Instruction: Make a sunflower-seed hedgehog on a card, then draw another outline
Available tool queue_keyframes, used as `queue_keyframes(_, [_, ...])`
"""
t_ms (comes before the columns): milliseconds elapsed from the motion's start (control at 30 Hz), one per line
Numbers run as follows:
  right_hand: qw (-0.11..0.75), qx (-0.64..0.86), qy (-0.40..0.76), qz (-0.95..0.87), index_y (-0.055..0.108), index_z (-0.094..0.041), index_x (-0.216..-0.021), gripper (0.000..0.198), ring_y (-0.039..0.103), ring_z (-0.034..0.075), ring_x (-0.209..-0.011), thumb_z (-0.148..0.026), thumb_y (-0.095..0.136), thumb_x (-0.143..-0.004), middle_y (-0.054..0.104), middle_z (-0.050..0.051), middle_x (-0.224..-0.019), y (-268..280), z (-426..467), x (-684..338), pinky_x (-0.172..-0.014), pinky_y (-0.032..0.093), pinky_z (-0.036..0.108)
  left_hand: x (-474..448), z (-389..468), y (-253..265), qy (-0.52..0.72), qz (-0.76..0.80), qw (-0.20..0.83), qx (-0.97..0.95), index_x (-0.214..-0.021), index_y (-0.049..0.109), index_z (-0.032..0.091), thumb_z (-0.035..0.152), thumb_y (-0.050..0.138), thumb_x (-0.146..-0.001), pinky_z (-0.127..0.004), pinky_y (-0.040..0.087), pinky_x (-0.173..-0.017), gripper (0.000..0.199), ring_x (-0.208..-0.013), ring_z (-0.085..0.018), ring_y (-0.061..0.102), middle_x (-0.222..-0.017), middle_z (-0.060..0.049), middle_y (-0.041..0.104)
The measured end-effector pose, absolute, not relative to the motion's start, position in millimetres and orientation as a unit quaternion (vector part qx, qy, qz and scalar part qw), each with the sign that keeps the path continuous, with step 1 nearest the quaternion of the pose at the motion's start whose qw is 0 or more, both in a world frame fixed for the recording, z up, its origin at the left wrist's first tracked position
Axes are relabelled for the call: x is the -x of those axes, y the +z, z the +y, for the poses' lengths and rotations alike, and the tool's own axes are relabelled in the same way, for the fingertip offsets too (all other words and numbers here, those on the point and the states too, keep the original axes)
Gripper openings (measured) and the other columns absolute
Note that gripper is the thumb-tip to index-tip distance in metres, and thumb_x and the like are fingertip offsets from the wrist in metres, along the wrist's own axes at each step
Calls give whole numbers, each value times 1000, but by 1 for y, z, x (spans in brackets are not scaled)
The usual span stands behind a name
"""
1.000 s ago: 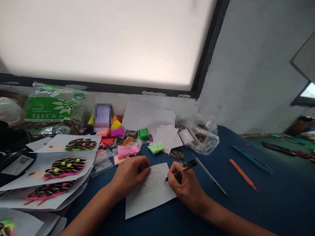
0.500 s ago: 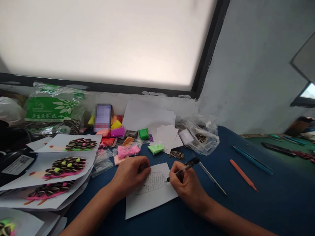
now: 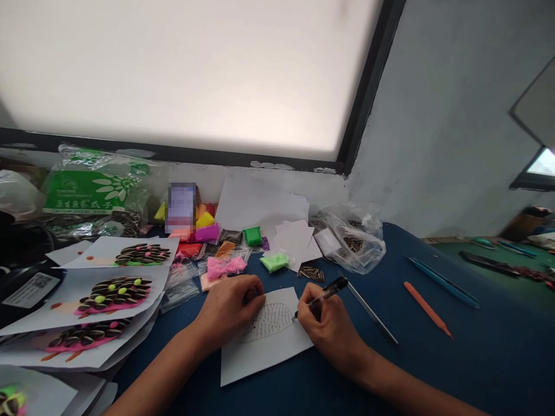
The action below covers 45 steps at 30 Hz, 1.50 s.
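Observation:
A white sheet of paper [image 3: 264, 367] lies on the blue table, with a rounded outline drawn on it in pen. Rows of short wavy marks fill the outline, and a small dot sits near its left end. My left hand [image 3: 232, 303] rests over the sheet's left edge, fingers curled, thumb on the paper, holding it down. Between the fingers of my right hand [image 3: 327, 329] is a black pen [image 3: 333, 288], tilted, its tip at or very near the outline's right end. Just right of this hand lies a slim silver-grey pen-like stick [image 3: 370, 312].
Sheets with seed-covered hedgehog pictures [image 3: 113, 294] are stacked at left. Behind the paper lie coloured clay packets [image 3: 225, 267], loose sunflower seeds [image 3: 311, 273], white card pieces [image 3: 295, 237] and a plastic bag of seeds [image 3: 355, 242]. An orange tool [image 3: 427, 309] and blue tweezers [image 3: 442, 281] lie right.
The pen and my right hand have shifted very slightly; the pen tip is a touch higher near the outline's right end. My left hand stays put.

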State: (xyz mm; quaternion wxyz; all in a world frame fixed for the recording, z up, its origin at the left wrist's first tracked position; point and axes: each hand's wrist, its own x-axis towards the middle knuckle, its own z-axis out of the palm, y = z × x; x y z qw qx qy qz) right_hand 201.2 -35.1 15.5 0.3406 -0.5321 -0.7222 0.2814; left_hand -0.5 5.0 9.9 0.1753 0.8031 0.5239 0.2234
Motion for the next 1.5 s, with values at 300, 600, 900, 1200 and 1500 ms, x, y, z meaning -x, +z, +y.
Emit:
queue_keyframes(300, [351,535,282,-715,39,-22,-65,20,36,10,-46,-24,44,-84,37,-6,-52,15,-36,-203,-44,26,23,1,6,9,224,523,175,-803,-78,65,22,28,56,-81,-25,30,-54,11,-60,-14,53,-63,2,61])
queue_keyframes(600, [379,532,324,-685,34,-21,-60,35,36,11,-51,-38,42,-89,35,-4,-57,22,-35,-201,-48,32,22,1,5,9,226,516,168,-809,-82,64,22,25,50,-83,-25,30,-54,15,-59,-14,53,-64,2,60])
queue_keyframes(900, [318,547,400,-663,40,-21,-63,30,38,9,-42,-32,42,-91,40,-5,-51,33,-21,-210,-41,29,21,4,6,6,254,513,198,-796,-84,63,21,20,50,-78,-26,34,-58,14,-62,-15,52,-70,1,60])
queue_keyframes(1200, [210,547,345,-734,32,-21,-56,30,29,9,-48,-21,45,-84,34,-5,-52,47,-17,-220,-43,22,23,4,4,11,264,516,234,-780,-79,64,20,19,50,-79,-27,36,-59,15,-65,-16,53,-76,-1,64])
queue_keyframes(1500, [166,566,353,-726,35,-21,-61,27,29,9,-49,-24,46,-85,35,-5,-56,43,-14,-223,-44,23,23,4,5,6,239,502,184,-811,-77,64,21,21,51,-82,-24,33,-56,14,-60,-14,51,-66,1,56])
